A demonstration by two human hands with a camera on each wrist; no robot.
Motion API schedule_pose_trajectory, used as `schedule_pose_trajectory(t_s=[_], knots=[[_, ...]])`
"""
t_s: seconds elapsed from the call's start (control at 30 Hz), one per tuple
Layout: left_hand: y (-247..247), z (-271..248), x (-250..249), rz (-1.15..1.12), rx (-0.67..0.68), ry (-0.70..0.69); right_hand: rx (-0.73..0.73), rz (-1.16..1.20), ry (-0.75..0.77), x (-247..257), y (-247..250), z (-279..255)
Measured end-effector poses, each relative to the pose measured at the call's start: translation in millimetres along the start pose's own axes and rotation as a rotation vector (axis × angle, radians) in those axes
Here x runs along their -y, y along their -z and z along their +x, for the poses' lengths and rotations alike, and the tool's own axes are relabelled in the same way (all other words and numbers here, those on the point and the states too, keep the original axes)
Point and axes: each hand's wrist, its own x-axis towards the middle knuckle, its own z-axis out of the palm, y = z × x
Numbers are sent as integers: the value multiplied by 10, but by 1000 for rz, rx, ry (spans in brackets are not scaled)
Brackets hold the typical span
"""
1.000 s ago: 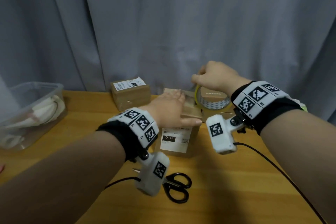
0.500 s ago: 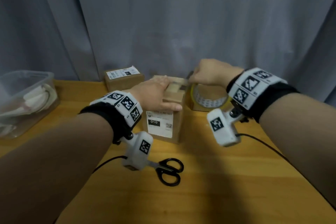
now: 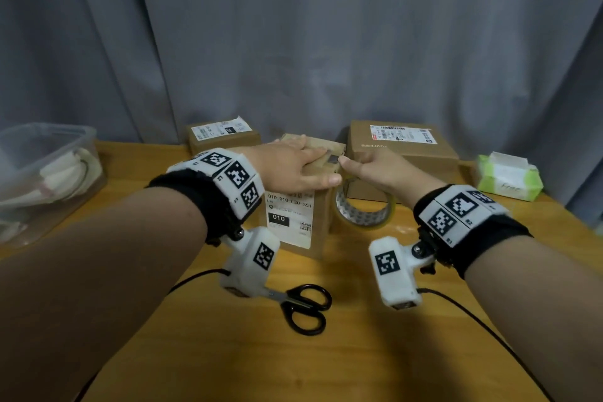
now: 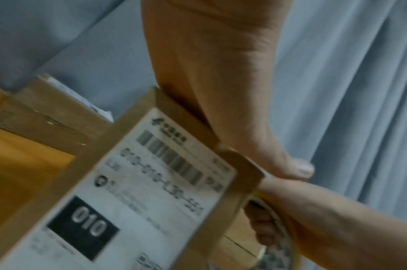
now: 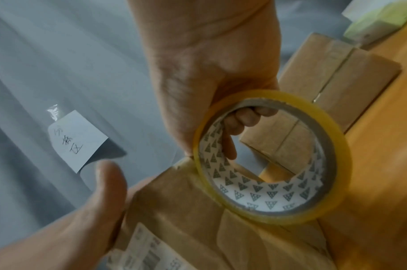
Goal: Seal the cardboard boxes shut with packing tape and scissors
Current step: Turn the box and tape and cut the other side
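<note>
My right hand has come down since a second ago: back then it held the tape roll up above the box top, now the roll hangs at the box's right side, just off the table. Fingers curl through the core, thumb pinching at the top right edge of the box. My left hand stays flat on the small cardboard box, fingers straight, pressing the flaps down, thumb along the near edge. The view has swung too, and a larger box and a tissue pack now show at two o'clock.

Count with me: three cardboard boxes. One under my hands, dead centre; a small one at eleven o'clock behind it; the wide flat one at one o'clock. One roll of tape. One pair of scissors, at six o'clock from the box, lying flat on the table. One clear plastic tub at nine o'clock with pale stuff inside.

Textures now: brown matte cardboard, square-edged, a white printed label reading "010" on the near face. The tape is a glossy yellowish ring, its paper core printed with small dark triangles. Scissors have black looped handles and steel blades. The table is warm orange wood; grey curtain folds behind.
</note>
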Motion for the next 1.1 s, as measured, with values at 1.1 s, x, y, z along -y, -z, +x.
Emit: schedule_pose_trajectory(t_s=[1.1], knots=[[-296, -545, 50, -1353, -489, 408, -239, -136, 395, 339, -454, -411]])
